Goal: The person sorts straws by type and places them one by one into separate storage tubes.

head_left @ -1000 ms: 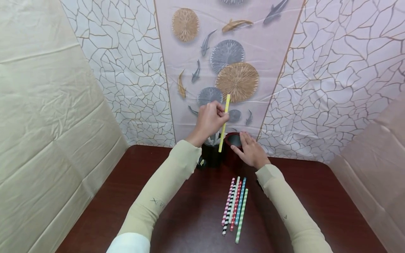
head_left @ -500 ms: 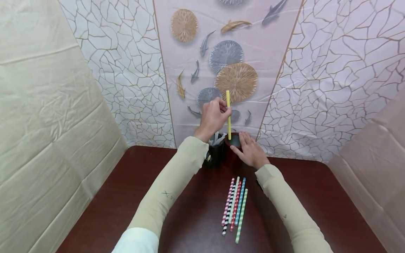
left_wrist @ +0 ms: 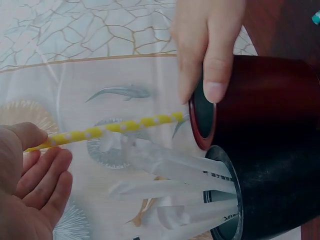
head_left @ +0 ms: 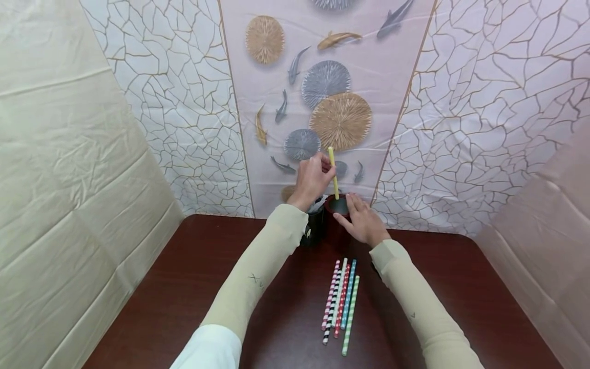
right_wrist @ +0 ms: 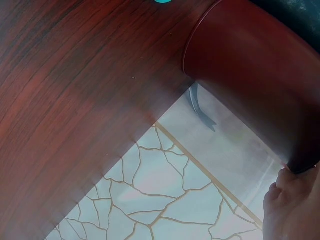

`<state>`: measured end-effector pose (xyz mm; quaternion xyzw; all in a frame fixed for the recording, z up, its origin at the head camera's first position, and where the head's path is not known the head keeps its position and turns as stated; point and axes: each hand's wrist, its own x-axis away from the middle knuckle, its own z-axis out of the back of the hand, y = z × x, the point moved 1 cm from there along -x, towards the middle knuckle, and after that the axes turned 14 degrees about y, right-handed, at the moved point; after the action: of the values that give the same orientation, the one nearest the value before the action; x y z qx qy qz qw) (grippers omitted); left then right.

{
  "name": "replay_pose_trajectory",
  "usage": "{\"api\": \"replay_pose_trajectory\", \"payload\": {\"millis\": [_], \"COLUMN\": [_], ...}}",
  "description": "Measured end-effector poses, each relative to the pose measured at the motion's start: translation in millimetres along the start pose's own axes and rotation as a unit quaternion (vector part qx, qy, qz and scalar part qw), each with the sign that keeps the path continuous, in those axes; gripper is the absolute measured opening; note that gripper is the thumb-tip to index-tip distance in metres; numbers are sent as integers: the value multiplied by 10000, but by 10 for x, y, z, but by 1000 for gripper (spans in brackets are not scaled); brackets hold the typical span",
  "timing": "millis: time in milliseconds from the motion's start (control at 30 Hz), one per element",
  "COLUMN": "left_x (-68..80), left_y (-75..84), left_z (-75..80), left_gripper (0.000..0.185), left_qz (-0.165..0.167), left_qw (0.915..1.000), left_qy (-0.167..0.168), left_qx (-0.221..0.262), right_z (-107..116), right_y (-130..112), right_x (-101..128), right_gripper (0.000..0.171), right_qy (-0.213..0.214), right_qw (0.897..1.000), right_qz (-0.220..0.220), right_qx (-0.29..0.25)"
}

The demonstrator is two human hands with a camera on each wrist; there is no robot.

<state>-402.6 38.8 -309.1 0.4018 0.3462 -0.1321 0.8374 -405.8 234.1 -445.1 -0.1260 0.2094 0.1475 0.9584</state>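
In the head view my left hand pinches a yellow paper straw with white dots. The straw leans slightly, its lower tip over the mouth of a dark red cup. Seen from the left wrist, that tip stops just short of the rim of the dark red cup. My right hand rests on the cup's rim with straight fingers, thumb on the near side. Right beside it stands a black cup holding several white paper-wrapped sticks. The right wrist view shows the cup's side wall and only part of the hand.
Several patterned paper straws lie side by side on the dark wooden table, in front of the cups. A patterned cloth backdrop hangs right behind the cups. Cream cloth walls flank the table.
My left hand has moved right with the yellow straw, from in front of the black cup to over the dark red cup's mouth, then down a little. The right hand has stayed on the rim.
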Motion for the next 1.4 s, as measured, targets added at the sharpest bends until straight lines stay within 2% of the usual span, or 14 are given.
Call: {"api": "replay_pose_trajectory", "payload": {"millis": [200, 467, 667, 800, 1033, 1200, 1400], "left_x": [69, 298, 538, 702, 976, 1167, 1398], "left_y": [-84, -181, -266, -289, -331, -405, -546], "left_z": [-3, 174, 317, 373, 378, 345, 247], "left_gripper": [34, 34, 29, 28, 35, 36, 37], "left_qz": [-135, -342, -846, -1131, -1220, -962, -672], "left_qw": [9995, 9994, 9962, 9932, 9914, 9898, 9812], "left_qy": [-62, 87, 188, 109, -472, -1033, -1754], "left_qx": [-266, 19, 105, 244, 75, -177, -435], "right_z": [-12, 31, 58, 96, 134, 120, 83], "right_y": [-5, -11, -24, -7, 14, 22, 20], "right_x": [2, 8, -8, -29, -61, -65, -56], "right_gripper": [95, 95, 95, 96, 98, 99, 99], "right_qy": [-38, -114, -238, -251, -150, -82, -108], "right_qw": [10000, 9999, 9997, 9997, 9998, 9997, 9998], "right_qz": [23, -53, -41, -36, 71, 91, 72], "right_qx": [-50, -27, -19, -51, 97, 203, 176]}}
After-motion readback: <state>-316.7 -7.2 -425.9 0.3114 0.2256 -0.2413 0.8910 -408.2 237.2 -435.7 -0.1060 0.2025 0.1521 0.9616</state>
